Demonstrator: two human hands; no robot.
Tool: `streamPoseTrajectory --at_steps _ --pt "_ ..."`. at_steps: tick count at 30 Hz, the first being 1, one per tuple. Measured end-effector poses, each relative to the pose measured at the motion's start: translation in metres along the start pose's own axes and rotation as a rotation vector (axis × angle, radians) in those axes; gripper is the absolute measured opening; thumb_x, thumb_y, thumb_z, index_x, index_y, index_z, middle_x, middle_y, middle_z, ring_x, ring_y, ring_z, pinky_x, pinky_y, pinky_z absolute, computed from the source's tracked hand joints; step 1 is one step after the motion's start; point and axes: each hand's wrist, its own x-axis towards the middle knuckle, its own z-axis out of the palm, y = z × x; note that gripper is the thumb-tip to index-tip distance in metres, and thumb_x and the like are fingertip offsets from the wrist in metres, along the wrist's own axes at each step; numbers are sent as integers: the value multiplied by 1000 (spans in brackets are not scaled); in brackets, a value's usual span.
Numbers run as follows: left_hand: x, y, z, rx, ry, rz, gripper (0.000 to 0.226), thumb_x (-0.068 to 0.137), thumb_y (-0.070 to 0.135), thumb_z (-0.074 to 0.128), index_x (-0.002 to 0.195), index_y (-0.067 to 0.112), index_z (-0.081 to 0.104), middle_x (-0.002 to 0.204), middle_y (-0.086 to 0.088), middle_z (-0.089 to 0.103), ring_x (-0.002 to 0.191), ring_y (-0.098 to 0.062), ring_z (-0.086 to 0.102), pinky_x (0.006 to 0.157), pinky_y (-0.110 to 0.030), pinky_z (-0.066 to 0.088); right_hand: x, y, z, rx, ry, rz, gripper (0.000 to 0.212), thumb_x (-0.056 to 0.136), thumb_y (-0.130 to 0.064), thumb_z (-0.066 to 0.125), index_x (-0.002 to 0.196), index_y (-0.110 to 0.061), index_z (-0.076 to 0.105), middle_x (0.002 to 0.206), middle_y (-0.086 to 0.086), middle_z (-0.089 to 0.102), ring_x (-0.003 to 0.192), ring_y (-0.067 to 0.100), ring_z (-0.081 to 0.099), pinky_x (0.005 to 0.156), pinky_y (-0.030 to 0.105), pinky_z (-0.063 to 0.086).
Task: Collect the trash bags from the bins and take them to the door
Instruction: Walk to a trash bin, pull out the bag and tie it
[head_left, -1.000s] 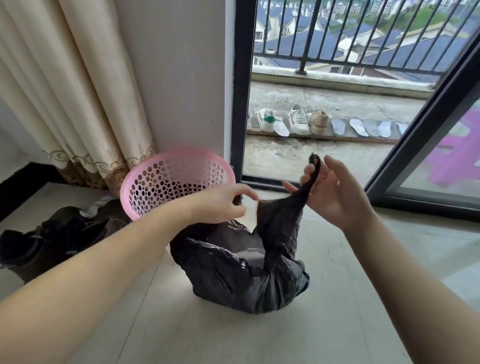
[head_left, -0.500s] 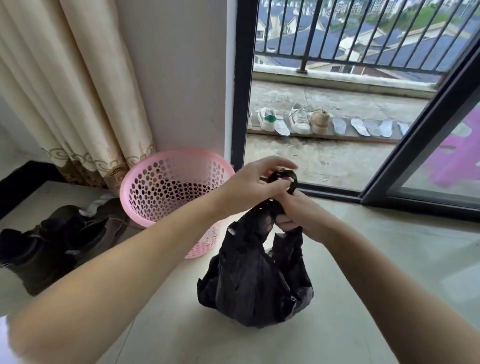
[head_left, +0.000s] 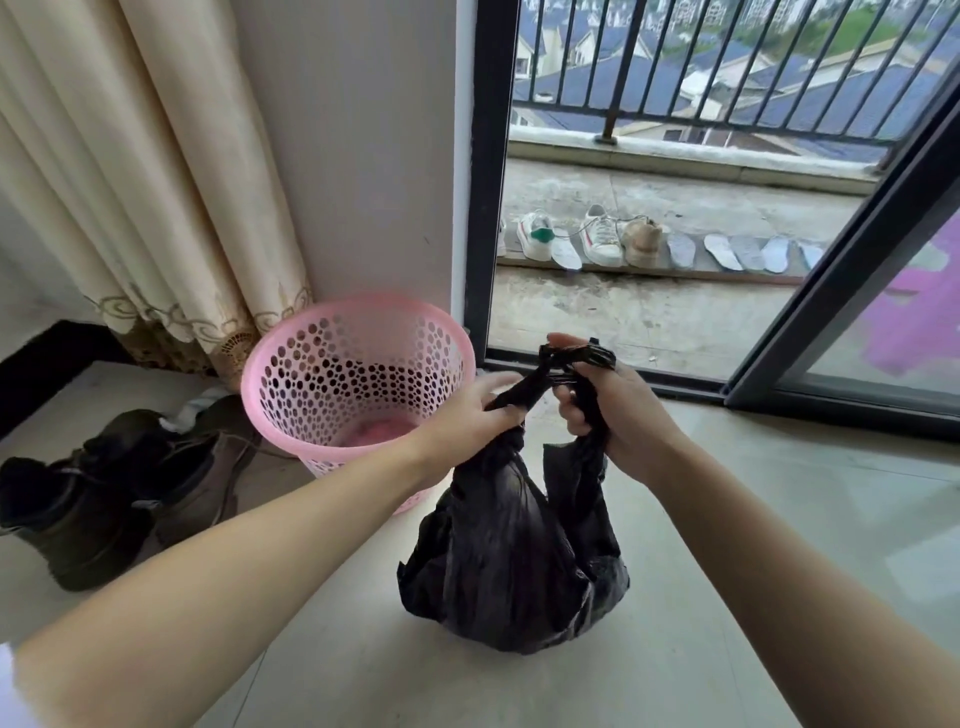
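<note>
A black trash bag (head_left: 511, 561) rests on the pale tiled floor in front of me, bulging at the bottom. Its top is drawn up into two twisted ears crossed over each other. My left hand (head_left: 470, 415) grips the left ear just below the crossing. My right hand (head_left: 615, 410) is closed around the right ear, whose end curls over my fingers. Just left of the bag stands a pink perforated bin (head_left: 358, 384), upright, without a liner, something pink showing at its bottom.
Dark boots (head_left: 111, 493) lie on the floor at the left. A cream curtain (head_left: 145, 171) hangs behind the bin. The black-framed sliding door (head_left: 480, 182) stands open onto a balcony with a row of shoes (head_left: 597, 239) and insoles.
One second ago my hands held the bag's two ears apart and the bag lay slumped. They came together, crossed the ears, and now pull them against each other with the bag drawn upright.
</note>
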Motion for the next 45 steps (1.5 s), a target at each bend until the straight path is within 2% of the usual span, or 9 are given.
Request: streamPoseTrajectory --at_steps 4,11,15,19,24,28,32,40,45 --pt "-9 9 18 126 -250 17 18 96 14 52 107 23 64 96 21 63 82 19 58 74 -1 43 1 0 -1 97 -102 111 35 100 -34 35 90 -7 56 50 1 40 41 10 33 41 20 26" --pt "1 1 -7 -109 -170 -134 22 92 1 52 80 15 65 65 2 65 63 -10 58 64 -21 44 -14 -8 -13 -556 -539 184 29 94 -27 51 81 -10 71 51 -3 44 45 7 34 48 20 27" --pt "2 -8 -12 -239 -311 -269 3 93 12 54 95 11 55 66 0 61 56 -11 54 55 -23 45 -5 3 -12 -1065 -230 42 5 88 -23 63 86 -23 67 73 2 60 61 12 49 54 22 41" --pt "-1 -7 -9 -456 -313 -380 26 100 33 42 111 14 57 85 -8 70 64 -14 67 57 -25 56 -2 20 -6 -1030 24 -210 16 89 -13 59 98 -14 45 85 4 58 72 25 58 62 35 57" --pt "2 -13 -7 -441 -322 -288 19 97 24 49 107 15 63 94 -7 71 70 -16 71 62 -27 59 -4 24 7 -891 11 -364 8 89 -12 59 93 -17 53 71 -3 56 54 6 48 45 12 40" --pt "6 -14 -8 -318 -188 -245 23 96 27 52 88 11 66 81 -6 71 74 -19 71 62 -25 58 0 28 2 -670 11 -263 12 94 -21 55 85 -21 64 74 -1 61 67 10 54 66 25 45" --pt "10 -29 -11 376 -60 -224 44 91 31 55 51 18 43 54 1 41 54 -17 39 54 -25 32 3 31 -4 -338 102 -157 30 99 -20 43 81 -20 67 82 -3 67 76 9 60 75 20 48" --pt "-19 -90 -39 671 -350 -792 38 96 33 41 111 1 54 80 -6 59 62 -17 57 60 -31 58 12 80 -90 -451 332 286 18 96 -9 42 94 -14 59 80 5 57 61 15 49 54 24 37" --pt "-38 -115 -69 713 -338 -977 31 95 24 37 107 0 52 88 -10 62 72 -21 63 72 -41 59 0 100 -140 -604 462 408 14 93 -7 43 89 -9 57 79 6 57 56 17 49 49 20 31"
